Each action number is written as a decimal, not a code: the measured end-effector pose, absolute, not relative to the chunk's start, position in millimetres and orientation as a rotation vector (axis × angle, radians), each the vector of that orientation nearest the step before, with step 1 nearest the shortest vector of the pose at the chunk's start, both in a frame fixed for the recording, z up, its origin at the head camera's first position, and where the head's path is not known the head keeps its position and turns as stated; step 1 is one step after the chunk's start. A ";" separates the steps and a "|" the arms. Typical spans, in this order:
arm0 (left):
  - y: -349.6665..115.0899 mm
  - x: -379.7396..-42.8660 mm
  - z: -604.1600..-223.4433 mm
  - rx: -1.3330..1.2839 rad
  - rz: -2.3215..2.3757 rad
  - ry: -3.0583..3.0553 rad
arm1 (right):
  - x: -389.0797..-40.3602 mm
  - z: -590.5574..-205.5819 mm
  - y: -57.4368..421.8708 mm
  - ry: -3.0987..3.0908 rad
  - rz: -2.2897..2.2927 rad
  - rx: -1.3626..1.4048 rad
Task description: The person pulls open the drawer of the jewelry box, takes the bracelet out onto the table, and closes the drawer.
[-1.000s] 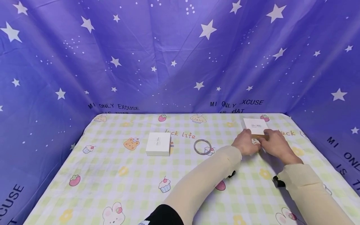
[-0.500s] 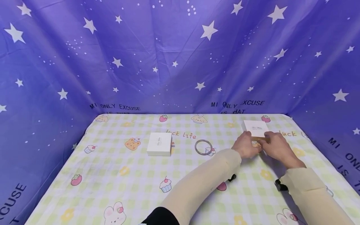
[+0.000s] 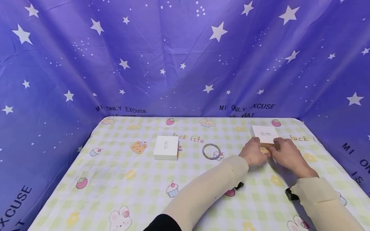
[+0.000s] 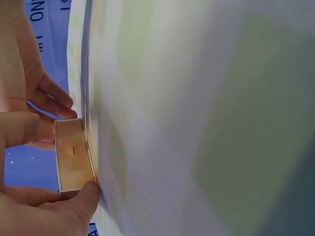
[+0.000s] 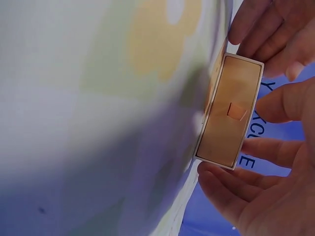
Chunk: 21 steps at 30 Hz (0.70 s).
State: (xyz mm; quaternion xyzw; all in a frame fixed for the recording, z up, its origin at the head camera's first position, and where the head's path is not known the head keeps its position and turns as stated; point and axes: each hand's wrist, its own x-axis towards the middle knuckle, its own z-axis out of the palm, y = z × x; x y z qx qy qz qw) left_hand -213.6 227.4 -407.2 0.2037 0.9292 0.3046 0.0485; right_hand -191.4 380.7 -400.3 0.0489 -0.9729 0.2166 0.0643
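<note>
A small white drawer box with printed lettering sits at the back right of the table, its brown front facing me. My left hand grips its left side, and my right hand grips its right side. Close up in the right wrist view, the brown drawer front carries a short ribbon tab. Fingers of both hands lie along the box's two ends there. The left wrist view shows the same drawer front flush in its white sleeve.
A second white box with a ribbon tab at its right side lies left of centre. Between the two boxes lies a grey bangle. A checked cartoon cloth covers the table; a purple star curtain hangs behind.
The white drawer box under both hands has slid slightly toward me, and the hands have come along with it. The other box and the bangle lie as before; the view has shifted slightly.
</note>
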 end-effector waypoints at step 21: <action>220.1 -204.4 -408.7 0.599 0.898 2.832 | -184.7 -398.1 374.5 -2.964 0.610 0.176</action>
